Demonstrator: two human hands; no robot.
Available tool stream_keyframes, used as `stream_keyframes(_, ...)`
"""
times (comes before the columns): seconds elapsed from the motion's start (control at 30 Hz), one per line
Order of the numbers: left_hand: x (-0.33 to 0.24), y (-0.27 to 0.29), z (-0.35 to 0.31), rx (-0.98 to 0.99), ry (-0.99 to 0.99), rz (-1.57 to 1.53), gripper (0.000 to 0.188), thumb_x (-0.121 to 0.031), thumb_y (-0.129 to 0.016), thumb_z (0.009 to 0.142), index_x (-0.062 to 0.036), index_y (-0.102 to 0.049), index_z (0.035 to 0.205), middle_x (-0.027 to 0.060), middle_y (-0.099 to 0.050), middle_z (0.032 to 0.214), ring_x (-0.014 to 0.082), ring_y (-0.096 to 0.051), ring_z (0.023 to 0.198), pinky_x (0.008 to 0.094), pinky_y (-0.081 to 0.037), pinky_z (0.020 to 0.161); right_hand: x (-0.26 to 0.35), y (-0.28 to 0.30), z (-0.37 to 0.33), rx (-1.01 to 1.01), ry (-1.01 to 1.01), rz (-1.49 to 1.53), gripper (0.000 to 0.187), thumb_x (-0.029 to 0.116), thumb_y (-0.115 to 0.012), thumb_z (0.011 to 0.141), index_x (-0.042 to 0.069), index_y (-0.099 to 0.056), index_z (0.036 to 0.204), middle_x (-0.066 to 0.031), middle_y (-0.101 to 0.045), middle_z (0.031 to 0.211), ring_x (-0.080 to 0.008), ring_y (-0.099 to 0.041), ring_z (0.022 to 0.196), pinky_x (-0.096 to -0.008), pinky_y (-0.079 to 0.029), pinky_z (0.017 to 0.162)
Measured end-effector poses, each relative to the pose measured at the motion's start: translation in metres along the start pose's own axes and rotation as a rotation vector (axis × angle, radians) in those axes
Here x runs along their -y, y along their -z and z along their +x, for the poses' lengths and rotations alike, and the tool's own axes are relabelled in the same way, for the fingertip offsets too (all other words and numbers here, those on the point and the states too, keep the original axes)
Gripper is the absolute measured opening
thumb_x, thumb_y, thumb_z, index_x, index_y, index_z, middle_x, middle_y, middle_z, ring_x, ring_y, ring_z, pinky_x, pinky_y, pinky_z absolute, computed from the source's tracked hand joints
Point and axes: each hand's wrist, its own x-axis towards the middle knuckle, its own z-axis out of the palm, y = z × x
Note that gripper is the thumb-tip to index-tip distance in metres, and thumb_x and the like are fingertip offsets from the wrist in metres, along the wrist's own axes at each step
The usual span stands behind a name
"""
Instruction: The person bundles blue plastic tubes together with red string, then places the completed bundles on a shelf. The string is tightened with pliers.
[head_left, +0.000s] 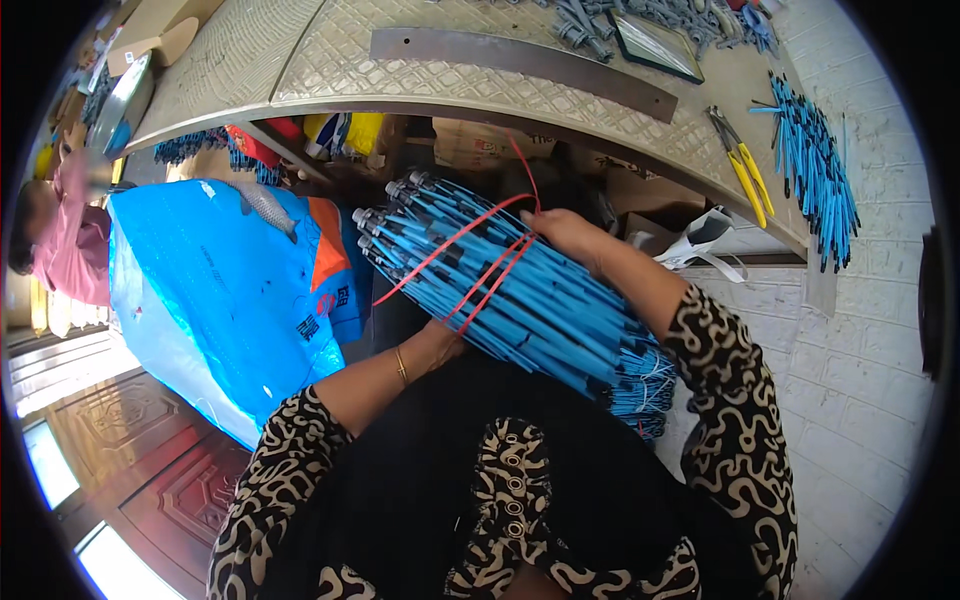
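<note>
A thick bundle of blue tubes [560,320] with black and grey fittings at one end lies slantwise across my front. A thin red strap [492,290] runs around its middle, with one loose end standing up past the far side and another stretching toward the near left. My left hand [440,345] is against the near underside of the bundle, its fingers hidden beneath. On the far side, my right hand [565,232] has its fingers closed at the point where the red strap crosses.
Ahead runs a patterned table [400,80] with a metal bar [520,75], yellow-handled pliers [745,175], a dark-edged tray [655,47] and grey fittings. More blue tubes [815,170] lie at right. A large blue sack [220,270] stands left; beyond it, a person in pink [75,235].
</note>
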Motion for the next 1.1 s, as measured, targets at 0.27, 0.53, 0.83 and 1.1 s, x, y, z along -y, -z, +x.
stream_keyframes(0.27,-0.066,-0.041,0.027,0.473,-0.113,0.085,0.051,-0.033,-0.053,0.082,-0.0046,-0.040,0.122,0.0107,-0.047,0.119,0.0230,-0.047,0.108,0.0365,-0.038,0.093,0.056,-0.003,-0.086,-0.165,0.504,-0.094,0.026,0.024,-0.044,0.089,0.002,-0.054,0.079,-0.0016,-0.055,0.064,-0.0106,-0.047,0.056,-0.0274,-0.039,0.054)
stream_keyframes(0.53,-0.145,-0.111,0.027,0.773,-0.653,1.032,0.042,-0.030,-0.049,0.083,-0.0053,-0.047,0.117,0.0126,-0.048,0.117,0.0271,-0.047,0.107,0.0388,-0.036,0.093,0.082,-0.009,-0.140,-0.349,1.148,-0.674,0.016,0.020,-0.056,0.076,0.006,-0.049,0.072,-0.0080,-0.051,0.063,-0.0234,-0.055,0.065,-0.0337,-0.041,0.054)
stream_keyframes(0.83,-0.163,-0.089,-0.001,0.985,-0.867,2.526,0.025,-0.020,-0.059,0.071,-0.0028,-0.054,0.089,0.0099,-0.054,0.095,0.0288,-0.053,0.084,0.0370,-0.042,0.070,0.047,-0.104,-0.097,-0.278,1.334,-0.602,0.017,0.022,-0.056,0.073,0.005,-0.056,0.071,-0.0108,-0.057,0.066,-0.0255,-0.058,0.075,-0.0343,-0.047,0.061)
stream_keyframes(1.1,-0.121,-0.064,-0.031,-0.073,-0.396,1.527,0.014,-0.008,-0.061,0.073,-0.0032,-0.049,0.078,0.0101,-0.049,0.066,0.0245,-0.049,0.059,0.0312,-0.039,0.051,0.024,-0.110,-0.100,-0.298,1.283,-0.377,0.011,0.016,-0.054,0.073,0.007,-0.053,0.068,-0.0070,-0.056,0.066,-0.0248,-0.059,0.074,-0.0339,-0.047,0.061)
